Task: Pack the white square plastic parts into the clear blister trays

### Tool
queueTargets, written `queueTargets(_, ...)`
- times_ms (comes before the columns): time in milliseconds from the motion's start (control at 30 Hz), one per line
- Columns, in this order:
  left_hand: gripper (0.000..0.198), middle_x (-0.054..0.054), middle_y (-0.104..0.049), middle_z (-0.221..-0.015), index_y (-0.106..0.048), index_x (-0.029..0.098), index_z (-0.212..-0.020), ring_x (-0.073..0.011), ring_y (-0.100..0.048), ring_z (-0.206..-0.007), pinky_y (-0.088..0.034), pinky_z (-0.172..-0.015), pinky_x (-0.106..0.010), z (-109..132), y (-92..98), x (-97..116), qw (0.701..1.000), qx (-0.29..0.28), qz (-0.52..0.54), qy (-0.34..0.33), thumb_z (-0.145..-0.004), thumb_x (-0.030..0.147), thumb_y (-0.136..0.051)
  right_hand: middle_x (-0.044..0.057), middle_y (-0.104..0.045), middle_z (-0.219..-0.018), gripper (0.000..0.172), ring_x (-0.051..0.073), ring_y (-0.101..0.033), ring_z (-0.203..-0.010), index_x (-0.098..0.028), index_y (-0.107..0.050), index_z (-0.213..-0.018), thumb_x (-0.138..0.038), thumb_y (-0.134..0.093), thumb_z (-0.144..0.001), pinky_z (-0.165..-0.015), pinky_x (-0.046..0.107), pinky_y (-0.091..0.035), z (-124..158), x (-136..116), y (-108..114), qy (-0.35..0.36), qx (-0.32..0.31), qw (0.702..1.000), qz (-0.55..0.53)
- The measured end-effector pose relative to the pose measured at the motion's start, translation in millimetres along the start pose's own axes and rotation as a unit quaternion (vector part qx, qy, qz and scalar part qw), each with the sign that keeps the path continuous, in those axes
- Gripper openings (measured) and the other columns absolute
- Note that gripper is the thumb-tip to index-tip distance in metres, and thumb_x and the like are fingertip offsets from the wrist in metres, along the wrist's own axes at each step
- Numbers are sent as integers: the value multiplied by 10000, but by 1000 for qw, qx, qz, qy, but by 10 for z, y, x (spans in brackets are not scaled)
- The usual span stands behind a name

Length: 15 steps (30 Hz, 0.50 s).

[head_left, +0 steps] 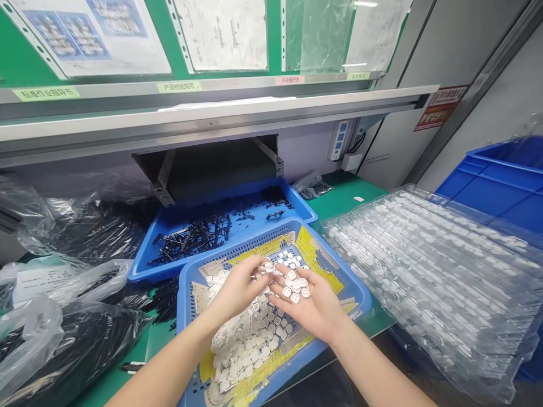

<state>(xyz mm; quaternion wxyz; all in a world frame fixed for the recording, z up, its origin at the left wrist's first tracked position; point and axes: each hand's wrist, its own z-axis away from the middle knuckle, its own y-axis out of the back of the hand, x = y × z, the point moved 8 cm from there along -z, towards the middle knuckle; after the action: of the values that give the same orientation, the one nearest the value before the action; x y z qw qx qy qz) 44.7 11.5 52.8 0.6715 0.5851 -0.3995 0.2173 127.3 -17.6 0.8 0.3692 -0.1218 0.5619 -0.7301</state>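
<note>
Cupping white caps [297, 285], clear trays [432, 271] beside basket [250, 242]

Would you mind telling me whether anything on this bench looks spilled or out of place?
Yes: a clump of black parts lies loose on the green bench, outside the blue tray holding the rest, just beside the basket of white pieces. They look spilled over the tray's edge.

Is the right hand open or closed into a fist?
Open. The right hand lies palm up over the blue basket, fingers spread, with several small white pieces resting on them.
</note>
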Motion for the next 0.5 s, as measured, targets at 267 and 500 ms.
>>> queueTargets(267, 158, 49, -384, -588, -439, 178, -752, -68, -375, -488, -338, -416, -164, 1, -2, -103, 985, -41, 154, 71, -729, 333, -458, 102, -463, -1169, 362, 178, -439, -1056, -152, -446, -1094, -296, -345, -777, -855, 382, -342, 45, -46, 2, 16, -13, 1000, 2)
queueTargets(500, 205, 33, -410, -634, -452, 175, -809, -69, -387, -516, -346, -437, -168, 13, -40, -140, 983, -57, 158, 71, -745, 369, -445, 112, -467, -1164, 359, 178, -433, -1062, -146, -473, -1065, -329, -358, -778, -850, 365, -354, 60, -62, 3, 27, -3, 1000, 5)
